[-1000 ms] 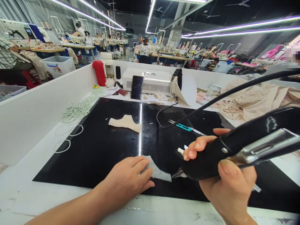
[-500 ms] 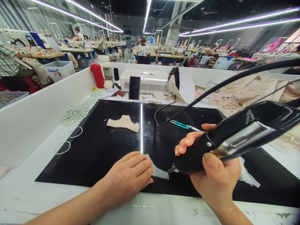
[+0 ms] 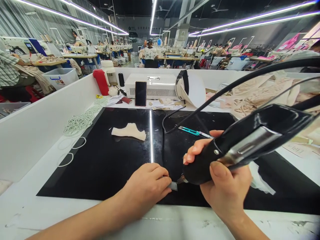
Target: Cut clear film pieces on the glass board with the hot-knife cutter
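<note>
So this is a big sewing workshop, with rows of sewing machines (image 3: 80, 49) at the far end, and up close a white table (image 3: 45, 216) with a black mat (image 3: 107, 170) on it. Compared with a second ago, the left hand (image 3: 150, 183) has slid right over the pale grey piece (image 3: 173, 186), so only a small end pokes out past the fingertips; earlier a good curved stretch of it was showing. That piece lies on the near part of the mat, between the two hands. The left fingers are bent and close together on top of it, though I can't tell if they're pinching it or just pressing. The right hand (image 3: 227, 190) is wrapped firmly around a black handheld tool (image 3: 207, 166), and its one metal tip (image 3: 182, 180) sits right by the piece's right end, can't tell if it's touching. Quick count: one cream cutout (image 3: 128, 131) farther left on the mat, one pair of teal snips (image 3: 189, 130) on the far right part, one white scrap (image 3: 260, 181) right of the right hand. Along the far edge: one phone (image 3: 141, 94) propped up, one vented white box (image 3: 152, 83), one visor (image 3: 195, 93), one red container (image 3: 101, 82).
</note>
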`<state>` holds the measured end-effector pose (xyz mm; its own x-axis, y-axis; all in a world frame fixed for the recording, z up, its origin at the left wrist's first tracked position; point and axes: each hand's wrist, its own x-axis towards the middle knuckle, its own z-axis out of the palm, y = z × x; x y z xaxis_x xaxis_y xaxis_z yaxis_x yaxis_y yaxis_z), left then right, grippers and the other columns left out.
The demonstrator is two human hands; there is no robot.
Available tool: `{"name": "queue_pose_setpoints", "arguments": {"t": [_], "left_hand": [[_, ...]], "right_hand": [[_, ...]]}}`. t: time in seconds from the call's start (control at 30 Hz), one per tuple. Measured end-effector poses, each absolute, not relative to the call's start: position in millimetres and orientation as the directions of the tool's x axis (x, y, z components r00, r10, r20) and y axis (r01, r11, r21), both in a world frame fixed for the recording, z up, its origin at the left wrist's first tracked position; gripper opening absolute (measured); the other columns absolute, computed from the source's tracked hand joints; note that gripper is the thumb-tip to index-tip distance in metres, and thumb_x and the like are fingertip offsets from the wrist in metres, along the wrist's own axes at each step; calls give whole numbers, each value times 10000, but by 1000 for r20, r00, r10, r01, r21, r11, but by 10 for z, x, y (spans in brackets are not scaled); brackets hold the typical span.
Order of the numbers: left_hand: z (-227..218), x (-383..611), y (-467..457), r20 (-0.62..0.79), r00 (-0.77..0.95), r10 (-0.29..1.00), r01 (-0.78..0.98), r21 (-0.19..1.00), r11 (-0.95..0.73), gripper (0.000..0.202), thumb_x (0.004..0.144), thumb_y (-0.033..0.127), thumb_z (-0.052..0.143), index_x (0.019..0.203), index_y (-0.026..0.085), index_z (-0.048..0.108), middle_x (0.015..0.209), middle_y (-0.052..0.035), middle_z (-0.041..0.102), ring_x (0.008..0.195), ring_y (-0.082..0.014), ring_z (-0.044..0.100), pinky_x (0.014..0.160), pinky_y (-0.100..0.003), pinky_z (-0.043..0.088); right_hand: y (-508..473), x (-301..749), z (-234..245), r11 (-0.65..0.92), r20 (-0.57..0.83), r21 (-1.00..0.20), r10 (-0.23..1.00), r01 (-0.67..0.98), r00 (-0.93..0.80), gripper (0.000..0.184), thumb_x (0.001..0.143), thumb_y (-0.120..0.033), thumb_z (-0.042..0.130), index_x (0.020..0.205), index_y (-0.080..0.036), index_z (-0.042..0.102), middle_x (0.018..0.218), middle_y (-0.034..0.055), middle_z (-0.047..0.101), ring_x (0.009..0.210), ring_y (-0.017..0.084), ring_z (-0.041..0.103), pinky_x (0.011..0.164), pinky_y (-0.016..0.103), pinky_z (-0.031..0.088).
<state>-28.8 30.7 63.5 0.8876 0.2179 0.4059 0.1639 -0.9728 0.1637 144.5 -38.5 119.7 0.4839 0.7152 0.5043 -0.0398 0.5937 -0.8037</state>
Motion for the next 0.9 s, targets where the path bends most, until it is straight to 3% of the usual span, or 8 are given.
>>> {"name": "queue_pose_setpoints", "arguments": {"t": [0.43, 0.9], "left_hand": [[592, -302, 299, 462, 861, 213, 142, 184, -973, 220, 1109, 245, 527, 997, 202, 712, 1062, -15, 745, 956, -168, 678, 850, -323, 569], [550, -361, 304, 473, 856, 206, 107, 227, -968, 96, 1064, 213, 612, 1040, 209, 705, 1126, 0, 751, 1000, -198, 668, 879, -359, 542]], "right_hand": [[-410, 1412, 1168, 596, 512, -801, 723, -46, 464, 424, 916, -398, 818, 1271, -293, 612, 916, -11, 693, 707, 165, 662, 562, 300, 567], [-448, 1393, 1177, 575, 489, -817, 732, -44, 475, 366, 933, -382, 804, 1240, -298, 623, 911, -11, 691, 700, 159, 666, 615, 315, 590]]}}
